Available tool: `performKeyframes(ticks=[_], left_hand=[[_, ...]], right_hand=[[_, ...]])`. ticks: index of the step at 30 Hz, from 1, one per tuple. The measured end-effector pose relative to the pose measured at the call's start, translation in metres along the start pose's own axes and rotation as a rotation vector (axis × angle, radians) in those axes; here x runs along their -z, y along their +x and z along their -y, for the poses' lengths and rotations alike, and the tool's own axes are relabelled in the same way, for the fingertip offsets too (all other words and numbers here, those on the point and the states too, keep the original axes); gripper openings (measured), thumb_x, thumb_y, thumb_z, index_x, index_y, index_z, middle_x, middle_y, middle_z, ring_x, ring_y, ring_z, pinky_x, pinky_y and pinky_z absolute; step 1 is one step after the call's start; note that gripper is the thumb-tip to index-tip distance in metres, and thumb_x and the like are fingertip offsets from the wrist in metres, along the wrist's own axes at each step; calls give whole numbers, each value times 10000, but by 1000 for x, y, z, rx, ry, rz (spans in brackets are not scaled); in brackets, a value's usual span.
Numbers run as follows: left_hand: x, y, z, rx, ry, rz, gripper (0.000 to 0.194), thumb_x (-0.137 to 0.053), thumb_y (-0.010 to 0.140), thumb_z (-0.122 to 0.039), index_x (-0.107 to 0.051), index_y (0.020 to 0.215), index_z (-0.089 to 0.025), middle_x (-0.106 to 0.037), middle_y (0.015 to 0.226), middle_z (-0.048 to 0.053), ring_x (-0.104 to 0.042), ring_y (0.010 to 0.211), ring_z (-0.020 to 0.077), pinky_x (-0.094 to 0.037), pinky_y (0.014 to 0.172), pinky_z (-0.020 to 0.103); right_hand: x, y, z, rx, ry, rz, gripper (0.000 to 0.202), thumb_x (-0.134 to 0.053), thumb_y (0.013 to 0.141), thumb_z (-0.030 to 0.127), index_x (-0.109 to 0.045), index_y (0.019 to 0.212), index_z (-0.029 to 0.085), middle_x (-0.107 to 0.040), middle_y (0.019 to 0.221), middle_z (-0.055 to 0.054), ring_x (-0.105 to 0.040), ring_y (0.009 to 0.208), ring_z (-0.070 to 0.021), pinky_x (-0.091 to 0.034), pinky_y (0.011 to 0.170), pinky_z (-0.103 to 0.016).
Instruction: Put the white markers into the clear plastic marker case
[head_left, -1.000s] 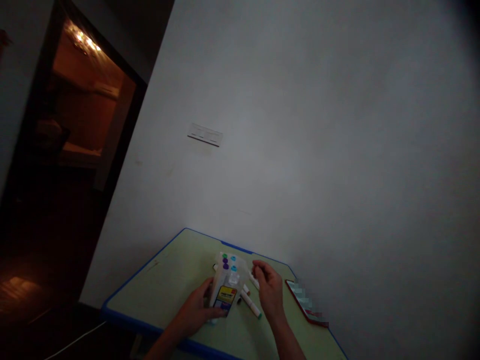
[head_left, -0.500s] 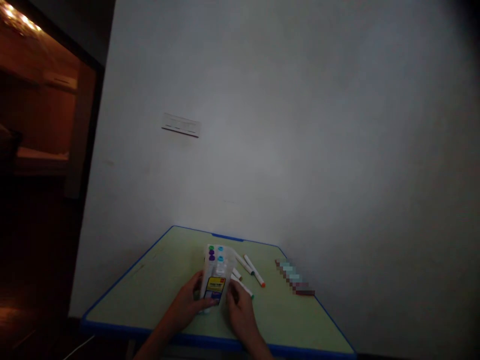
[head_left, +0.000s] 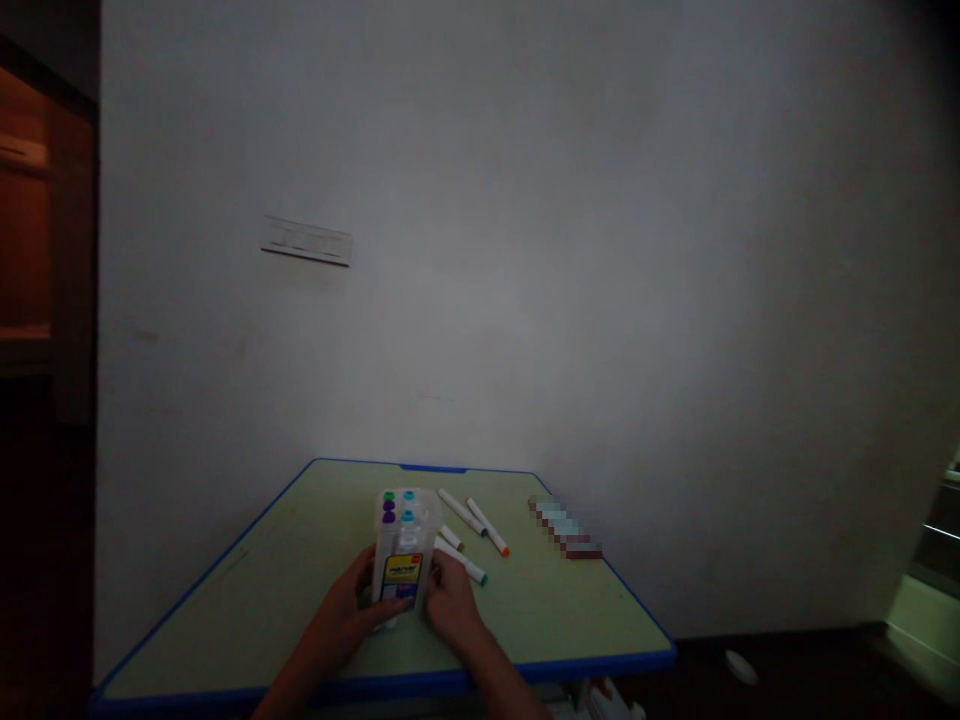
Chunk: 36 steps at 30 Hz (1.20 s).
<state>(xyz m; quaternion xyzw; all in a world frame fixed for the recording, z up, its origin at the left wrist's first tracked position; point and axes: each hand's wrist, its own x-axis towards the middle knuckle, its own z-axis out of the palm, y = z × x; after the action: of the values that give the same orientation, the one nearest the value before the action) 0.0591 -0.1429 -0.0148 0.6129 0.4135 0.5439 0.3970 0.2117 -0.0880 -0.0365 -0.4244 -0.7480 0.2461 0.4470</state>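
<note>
A clear marker case (head_left: 403,550) with a yellow and blue label stands upright near the middle of the table. Green, purple and light blue marker ends show at its top. My left hand (head_left: 349,610) is wrapped round the case's left side, its thumb across the label. Against the right side of the case rests my right hand (head_left: 452,600), its fingers curled in and their tips hidden. Several white markers lie just beyond my right hand, among them an orange-tipped marker (head_left: 487,527) and a green-tipped marker (head_left: 469,564).
The pale green table (head_left: 277,590) has a blue edge and stands against a grey wall. A blurred-out flat item (head_left: 566,530) lies at its right edge. A small white object (head_left: 741,667) is on the floor at the right. A switch plate (head_left: 306,241) is on the wall.
The view has turned to the right, so the table, case and hands appear further left. Both hands stay at the case; my right hand sits slightly closer against its side.
</note>
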Motion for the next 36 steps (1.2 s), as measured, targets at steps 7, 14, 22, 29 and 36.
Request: performKeyframes(ticks=[7,14,22,29,36], left_hand=[[0,2,3,29,18,5,545,-702,638,-238,-441,1110,-161,-625,1088,104,-580,1004,278,-457,883,408],[1,3,1,26,54,-15,532,-702,627,-248,-459,1092,-161,-629,1080,107,-581,1000,287,-450,892,418],[2,4,11,14,26,15,539,-695,655,-250,-446,1125,-162,-622,1108,98,-573,1024,269,-452,894,390],[1,1,3,21,76,-34,539,-714,623,-264,-477,1100,-176,-648,1065,80,-593,985,275,-472,863,389],[-1,0,-1,24,6,-22,542,-720,609,-261,-491,1089,-159,-648,1067,101,-598,983,283,-478,861,401]], right_hand=[[2,-4,1,4,15,16,289,-408,743,91,-663,851,172,-678,823,-52,-604,739,-188,-458,680,-269],[-1,-2,-3,24,33,20,288,-403,779,116,-666,879,175,-683,834,-51,-607,748,-184,-458,683,-263],[-1,-2,-3,18,13,31,301,-399,755,87,-677,836,169,-685,814,-47,-605,741,-183,-455,678,-256],[1,-3,-1,9,22,24,277,-403,777,126,-676,806,161,-681,784,-53,-599,712,-188,-458,667,-266],[2,-4,1,-10,55,38,275,-417,758,122,-678,824,178,-687,793,-42,-608,723,-192,-470,661,-266]])
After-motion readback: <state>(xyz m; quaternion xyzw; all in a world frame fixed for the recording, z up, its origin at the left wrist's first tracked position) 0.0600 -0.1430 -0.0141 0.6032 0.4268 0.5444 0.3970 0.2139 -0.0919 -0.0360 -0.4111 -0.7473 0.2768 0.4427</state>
